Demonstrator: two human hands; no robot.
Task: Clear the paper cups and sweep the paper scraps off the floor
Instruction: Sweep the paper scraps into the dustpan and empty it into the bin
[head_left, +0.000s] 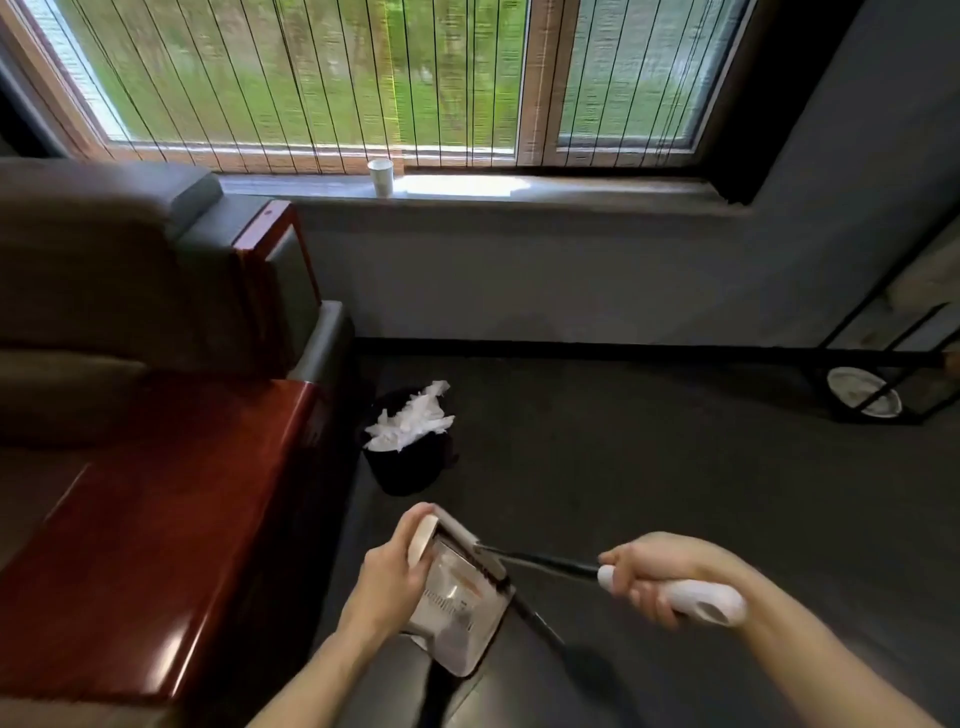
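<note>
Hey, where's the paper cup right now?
In the head view, the paper cup stands upright on the window sill, slightly left of centre, above the black bin on the floor.

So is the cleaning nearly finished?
Partly. White paper already sits in the bin. The left hand holds the dustpan, the right hand the broom. One cup is left on the sill.

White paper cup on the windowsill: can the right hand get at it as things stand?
Probably not. The right hand grips the white broom handle, and the white paper cup stands far off on the grey windowsill. The dark floor between looks free, so letting go and stepping closer should do.
</note>
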